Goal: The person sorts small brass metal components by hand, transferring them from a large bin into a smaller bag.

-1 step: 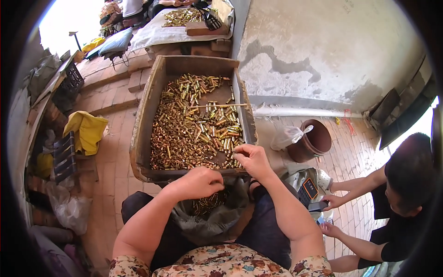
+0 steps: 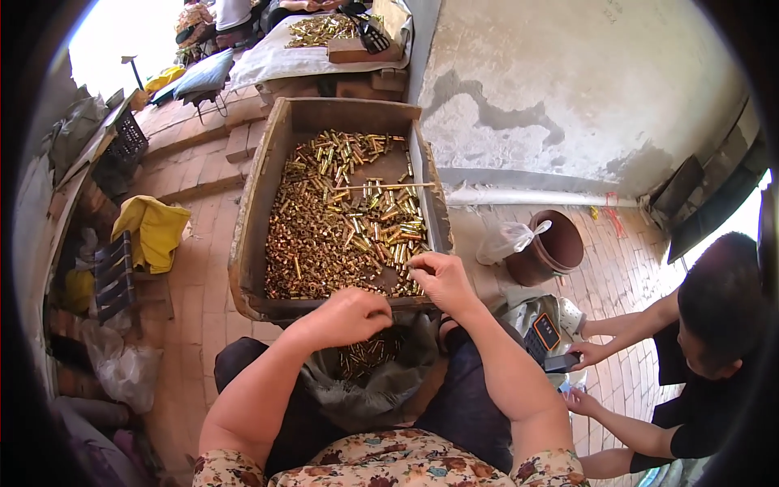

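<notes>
Hand-picking seems the step: small brass-coloured pieces [image 2: 320,243] heaped in the wooden box [image 2: 258,227], right hand [image 2: 442,284] curled at their near edge, left hand [image 2: 349,316] curled above the grey sack [image 2: 365,402] (grip on anything: cannot tell), next move probably calling for a precise pinch.

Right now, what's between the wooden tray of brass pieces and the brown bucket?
The head view shows a whitish plastic bag, overlapping the brown bucket in the picture, and a strip of floor between that bag and the wooden tray.
</notes>
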A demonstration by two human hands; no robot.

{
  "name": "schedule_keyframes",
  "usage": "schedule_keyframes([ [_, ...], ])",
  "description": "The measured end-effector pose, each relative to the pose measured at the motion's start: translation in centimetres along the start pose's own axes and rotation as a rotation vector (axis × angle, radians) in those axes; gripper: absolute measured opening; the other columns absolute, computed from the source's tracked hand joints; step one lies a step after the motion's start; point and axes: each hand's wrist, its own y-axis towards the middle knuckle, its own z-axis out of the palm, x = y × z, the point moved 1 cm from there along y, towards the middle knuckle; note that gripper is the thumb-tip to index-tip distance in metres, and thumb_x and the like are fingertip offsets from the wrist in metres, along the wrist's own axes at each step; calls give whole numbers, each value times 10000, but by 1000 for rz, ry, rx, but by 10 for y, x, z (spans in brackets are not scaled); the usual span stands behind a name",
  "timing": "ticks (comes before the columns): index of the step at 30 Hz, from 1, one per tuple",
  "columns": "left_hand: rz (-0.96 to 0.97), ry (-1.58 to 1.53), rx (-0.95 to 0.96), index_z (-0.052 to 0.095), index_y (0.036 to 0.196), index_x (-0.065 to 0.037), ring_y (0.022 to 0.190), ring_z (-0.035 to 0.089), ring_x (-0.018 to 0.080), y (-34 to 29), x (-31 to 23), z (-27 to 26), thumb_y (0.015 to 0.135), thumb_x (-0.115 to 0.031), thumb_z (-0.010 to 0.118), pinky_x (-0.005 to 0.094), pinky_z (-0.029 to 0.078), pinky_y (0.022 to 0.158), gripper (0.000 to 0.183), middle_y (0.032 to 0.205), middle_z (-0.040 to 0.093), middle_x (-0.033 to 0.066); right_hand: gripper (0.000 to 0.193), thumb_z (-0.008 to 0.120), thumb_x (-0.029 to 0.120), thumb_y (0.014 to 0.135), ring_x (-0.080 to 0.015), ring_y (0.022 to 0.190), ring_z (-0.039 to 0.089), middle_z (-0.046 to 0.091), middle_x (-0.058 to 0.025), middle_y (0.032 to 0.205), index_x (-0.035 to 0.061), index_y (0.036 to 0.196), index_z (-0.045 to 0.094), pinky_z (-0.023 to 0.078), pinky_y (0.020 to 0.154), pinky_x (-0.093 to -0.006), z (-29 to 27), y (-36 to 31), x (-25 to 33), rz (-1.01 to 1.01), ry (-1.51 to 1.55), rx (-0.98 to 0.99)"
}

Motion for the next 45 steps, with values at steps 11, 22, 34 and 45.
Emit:
schedule_keyframes([
  [11, -234, 90, -424, 643, 818, -20, 697, 598, 317, 26, 38, -26, 749, -153, 609, 388, 459, 638, 153, 720, 615, 162, 147, 593, 123, 723, -308, 807, 590, 615, -126, 807, 41, 841, 625, 465, 696, -389, 33, 36, -2, -201, -429, 8],
  [22, -137, 544, -359, 655, 756, -44, 763, 566, 315, 52, 68, -7, 733, -79, 562, 422, 429, 703, 102, 752, 576, 119, 43, 551, 29, 668, -298, 715, 570, 578, -133, 707, 46, 695, 579, 462, 671, -386, 48, 45, -8, -397, -599, 9],
  [34, 14, 716, -292, 581, 682, -25, 794, 551, 283, 56, 64, -1, 684, -26, 525, 380, 394, 714, 55, 751, 555, 112, 195, 604, 38, 699, -181, 709, 608, 618, -82, 767, 1, 880, 667, 478, 646, -272, 21, 30, -13, -32, -51, 46],
  [45, -8, 621, -284, 555, 713, -12, 771, 569, 323, 52, 62, 1, 670, 3, 531, 417, 419, 687, 52, 763, 575, 140, 233, 645, 33, 720, -78, 632, 575, 648, -53, 758, -48, 938, 651, 445, 571, -200, 14, 17, -1, 340, 490, 66],
])
